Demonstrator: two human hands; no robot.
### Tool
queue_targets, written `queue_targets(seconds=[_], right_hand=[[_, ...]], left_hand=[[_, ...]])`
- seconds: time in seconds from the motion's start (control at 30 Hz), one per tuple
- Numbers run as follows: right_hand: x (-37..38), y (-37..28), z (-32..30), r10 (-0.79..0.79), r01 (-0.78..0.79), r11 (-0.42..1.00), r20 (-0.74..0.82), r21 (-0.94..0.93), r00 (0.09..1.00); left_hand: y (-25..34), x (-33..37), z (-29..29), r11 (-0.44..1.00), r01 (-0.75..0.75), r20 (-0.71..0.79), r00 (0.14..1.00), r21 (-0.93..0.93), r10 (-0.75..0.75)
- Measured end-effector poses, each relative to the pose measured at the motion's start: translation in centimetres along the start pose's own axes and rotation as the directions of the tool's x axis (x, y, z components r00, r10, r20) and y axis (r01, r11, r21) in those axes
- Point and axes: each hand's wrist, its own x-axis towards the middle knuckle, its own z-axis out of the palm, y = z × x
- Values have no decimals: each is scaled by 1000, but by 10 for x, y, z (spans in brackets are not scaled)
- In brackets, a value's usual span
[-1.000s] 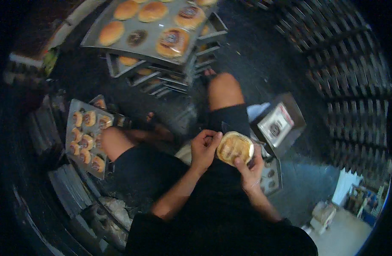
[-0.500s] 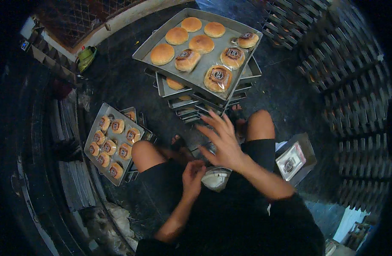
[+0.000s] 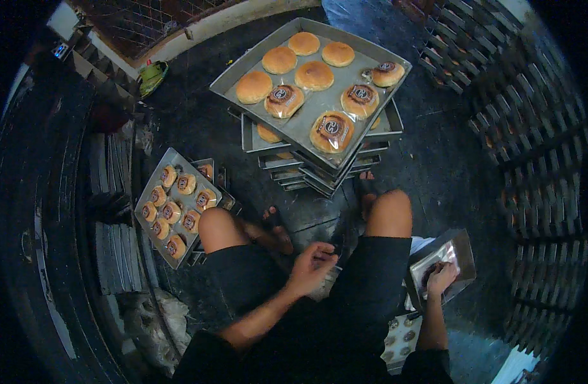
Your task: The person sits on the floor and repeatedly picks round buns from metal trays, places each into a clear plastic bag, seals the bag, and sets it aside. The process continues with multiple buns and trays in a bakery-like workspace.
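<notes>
My right hand [image 3: 442,279] reaches into a grey open box [image 3: 467,255] beside my right knee. Its fingers close on a clear printed plastic bag [image 3: 425,266] on the pile there. In front of my body, my left hand [image 3: 313,265] is loosely closed with its fingers curled. Whether anything is in it I cannot make out. Ahead of my knees a metal tray [image 3: 301,121] tops a stack. On it lie several plain round buns [image 3: 313,75] and several buns in clear printed bags [image 3: 332,132]. A container [image 3: 324,289] between my thighs is partly hidden by my left hand.
At the left, another tray [image 3: 149,238] of bagged buns stands low beside my knee. Tall stacks of trays [image 3: 530,160] line the right side. A crumpled plastic sheet [image 3: 154,326] lies at the lower left, and a green object [image 3: 152,77] at the far left.
My right hand has gone from near the front tray to the box of bags at the right. My left hand has shifted up and right. The bagged bun near the tray's middle has changed position.
</notes>
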Motion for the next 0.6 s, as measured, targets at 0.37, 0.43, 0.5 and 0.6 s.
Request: queue_targets(seconds=[0.37,0.43,0.5,0.6], right_hand=[[13,-19,-46,-205,303,929,-384,214,900],[3,-97,-118,-194,400,856,-513,327,836],[-13,-187,-189,-185,507,753,-604,420,775],[-41,-275,-230,-119,516,583,-562,628,818]], left_hand=[[38,-9,43,976,-211,159,966,43,202],[44,-10,37,905,-374,184,922,204,340],[64,-10,51,818,-486,102,872,309,480],[74,2,80,879,-475,-42,880,-40,474]])
